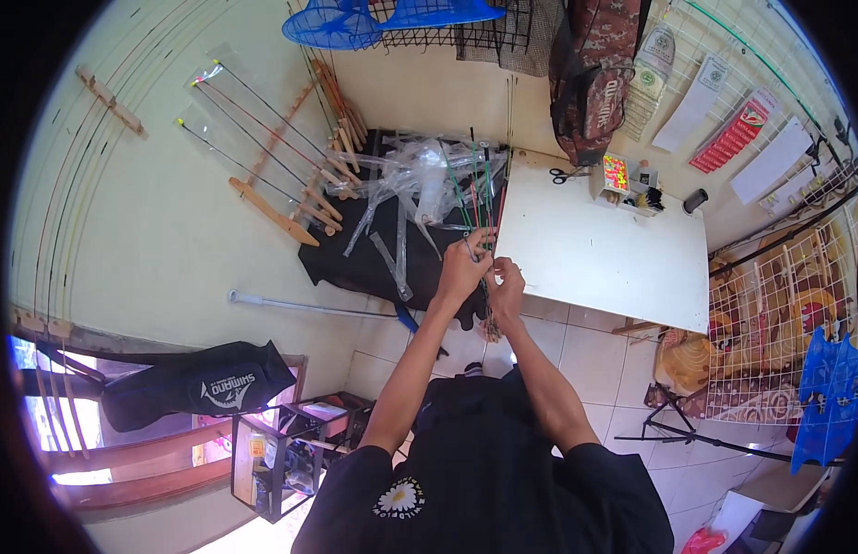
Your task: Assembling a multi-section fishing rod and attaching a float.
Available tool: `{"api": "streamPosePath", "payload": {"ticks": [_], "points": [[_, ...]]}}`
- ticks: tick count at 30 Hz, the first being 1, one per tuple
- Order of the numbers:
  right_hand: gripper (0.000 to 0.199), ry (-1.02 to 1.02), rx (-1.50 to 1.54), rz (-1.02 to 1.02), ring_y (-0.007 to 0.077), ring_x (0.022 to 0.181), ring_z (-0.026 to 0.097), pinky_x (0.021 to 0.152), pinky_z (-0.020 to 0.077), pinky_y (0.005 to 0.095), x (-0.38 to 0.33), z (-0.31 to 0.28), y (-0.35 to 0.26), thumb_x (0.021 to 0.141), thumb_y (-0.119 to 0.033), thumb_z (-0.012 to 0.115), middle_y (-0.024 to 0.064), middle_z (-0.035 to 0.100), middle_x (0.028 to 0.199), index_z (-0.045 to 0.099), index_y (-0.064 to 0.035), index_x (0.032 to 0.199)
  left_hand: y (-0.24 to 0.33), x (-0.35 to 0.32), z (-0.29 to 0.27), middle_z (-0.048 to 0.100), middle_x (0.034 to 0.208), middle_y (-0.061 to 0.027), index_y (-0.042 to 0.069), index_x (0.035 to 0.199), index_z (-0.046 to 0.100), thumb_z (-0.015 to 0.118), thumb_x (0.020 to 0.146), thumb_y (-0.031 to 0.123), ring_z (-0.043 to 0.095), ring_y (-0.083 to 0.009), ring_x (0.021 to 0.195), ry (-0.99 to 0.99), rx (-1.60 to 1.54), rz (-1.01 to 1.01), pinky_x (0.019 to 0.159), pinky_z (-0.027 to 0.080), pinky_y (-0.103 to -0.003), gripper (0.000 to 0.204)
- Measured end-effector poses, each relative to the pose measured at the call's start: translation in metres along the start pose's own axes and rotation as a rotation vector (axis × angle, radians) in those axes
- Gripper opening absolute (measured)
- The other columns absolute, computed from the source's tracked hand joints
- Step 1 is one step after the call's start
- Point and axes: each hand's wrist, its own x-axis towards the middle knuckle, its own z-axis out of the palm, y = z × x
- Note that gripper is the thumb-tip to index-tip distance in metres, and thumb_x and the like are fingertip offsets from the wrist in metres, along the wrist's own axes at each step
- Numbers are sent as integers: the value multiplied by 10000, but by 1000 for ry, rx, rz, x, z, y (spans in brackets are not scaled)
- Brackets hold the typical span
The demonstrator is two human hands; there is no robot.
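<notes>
A bundle of slim green and dark fishing rods (487, 175) runs upright in front of me, its lower ends passing down between my forearms. My left hand (463, 265) is closed round the bundle, just left of the white table's near corner. Close beside it, my right hand (508, 284) has its fingers curled in a pinch against the rods; what sits between the fingertips is too small to make out. Beyond the hands, crumpled clear plastic sleeves (429, 175) lie on a black-covered surface (341, 263).
A white table (595, 249) stands to the right, carrying scissors (569, 174) and a box of bright small pieces (616, 173). Wooden racks with rods (263, 138) line the left wall. A camouflage bag (595, 83) hangs at the back. A pole (309, 303) leans low at left.
</notes>
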Motion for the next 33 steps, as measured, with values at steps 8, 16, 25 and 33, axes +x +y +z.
{"api": "streamPosePath", "payload": {"ticks": [8, 16, 25, 33], "points": [[143, -16, 12, 24, 299, 764, 657, 692, 505, 408, 0, 4, 2, 820, -51, 677, 167, 647, 840, 600, -14, 934, 7, -6, 2, 681, 1101, -176, 51, 1276, 569, 630, 826, 14, 712, -236, 850, 88, -92, 4, 703, 545, -318, 455], [128, -43, 77, 30, 301, 809, 693, 728, 517, 391, -2, 5, 2, 855, -12, 633, 199, 679, 882, 624, 11, 981, 8, -11, -3, 685, 1107, -133, 36, 1267, 587, 610, 819, 3, 690, -185, 750, 139, -71, 25, 703, 538, -318, 450], [122, -58, 51, 55, 296, 807, 697, 728, 524, 393, -3, 1, -1, 863, -35, 635, 194, 688, 873, 637, 21, 972, 5, -11, 2, 725, 992, -110, 20, 1169, 626, 635, 827, 28, 701, -149, 799, 286, -31, 84, 731, 518, -286, 343], [123, -61, 52, 54, 302, 761, 692, 691, 529, 392, 0, 0, -6, 862, -37, 641, 205, 684, 867, 632, 19, 971, 5, -2, 7, 725, 926, -114, -19, 1037, 601, 648, 838, 20, 695, -158, 784, 381, -3, 111, 715, 532, -285, 209]]}}
